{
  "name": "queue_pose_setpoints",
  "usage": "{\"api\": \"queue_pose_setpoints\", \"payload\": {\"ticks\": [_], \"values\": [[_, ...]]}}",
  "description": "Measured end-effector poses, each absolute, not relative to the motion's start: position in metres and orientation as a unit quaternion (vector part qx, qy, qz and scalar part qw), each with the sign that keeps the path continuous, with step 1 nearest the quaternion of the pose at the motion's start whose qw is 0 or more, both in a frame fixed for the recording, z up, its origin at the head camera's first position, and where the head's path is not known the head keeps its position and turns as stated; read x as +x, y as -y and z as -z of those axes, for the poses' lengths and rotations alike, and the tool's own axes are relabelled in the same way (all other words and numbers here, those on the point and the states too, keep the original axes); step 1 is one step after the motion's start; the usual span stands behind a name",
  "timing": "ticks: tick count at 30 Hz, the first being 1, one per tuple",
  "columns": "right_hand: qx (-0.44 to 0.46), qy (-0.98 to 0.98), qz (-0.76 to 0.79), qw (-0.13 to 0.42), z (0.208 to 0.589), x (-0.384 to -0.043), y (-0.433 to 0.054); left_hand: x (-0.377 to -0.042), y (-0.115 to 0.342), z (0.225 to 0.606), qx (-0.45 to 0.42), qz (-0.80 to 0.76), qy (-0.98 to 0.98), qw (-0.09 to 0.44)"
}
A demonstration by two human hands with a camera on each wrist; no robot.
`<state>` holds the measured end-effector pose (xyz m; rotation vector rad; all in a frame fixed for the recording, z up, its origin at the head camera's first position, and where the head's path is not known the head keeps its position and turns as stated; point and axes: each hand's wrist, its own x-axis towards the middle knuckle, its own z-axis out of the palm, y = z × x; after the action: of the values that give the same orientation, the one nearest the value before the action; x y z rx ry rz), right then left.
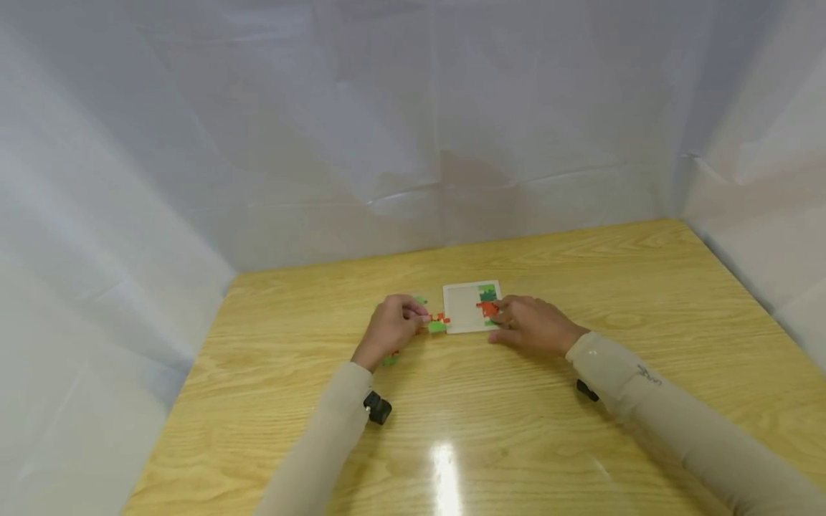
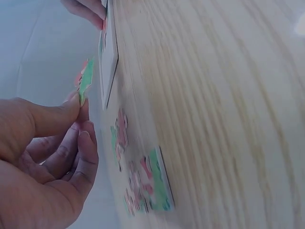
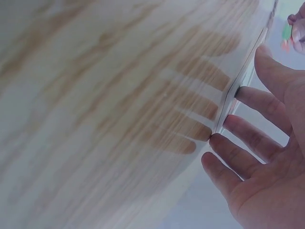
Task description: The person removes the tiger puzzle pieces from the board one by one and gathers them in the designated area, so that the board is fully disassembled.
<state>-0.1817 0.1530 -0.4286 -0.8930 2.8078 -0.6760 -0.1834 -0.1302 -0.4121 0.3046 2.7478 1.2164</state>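
Observation:
My left hand (image 1: 395, 326) pinches a red and green jigsaw piece (image 2: 86, 81) between thumb and fingers. It holds this piece above the table, beside the left edge of a white puzzle tray (image 1: 459, 308). Joined puzzle pieces (image 1: 487, 294), green and red, lie along the right side of the tray. My right hand (image 1: 532, 326) rests at that right side with its fingers spread and fairly straight, partly covering the pieces. In the right wrist view, fingertips (image 3: 232, 120) touch the tray's edge.
Several loose jigsaw pieces (image 2: 159, 183) in red, green and white lie on the wooden table (image 1: 503, 430) below my left hand, partly hidden by it in the head view. White sheeting (image 1: 387, 129) hangs behind the table and at both sides.

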Motion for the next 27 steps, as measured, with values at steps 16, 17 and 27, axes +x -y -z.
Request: {"api": "queue_pose_setpoints", "payload": {"ticks": [16,17,27], "values": [[-0.294,-0.927,0.225,0.059,0.429,-0.184,-0.150,-0.167,0.157,0.415,0.074,-0.385,-0.917,0.079],[-0.294,-0.927,0.226,0.059,0.429,-0.184,-0.150,-0.165,0.157,0.415,0.076,-0.381,-0.918,0.080],[-0.312,-0.920,0.229,0.054,0.431,-0.182,-0.157,-0.156,0.160,0.417,0.090,-0.354,-0.927,0.079]]}}
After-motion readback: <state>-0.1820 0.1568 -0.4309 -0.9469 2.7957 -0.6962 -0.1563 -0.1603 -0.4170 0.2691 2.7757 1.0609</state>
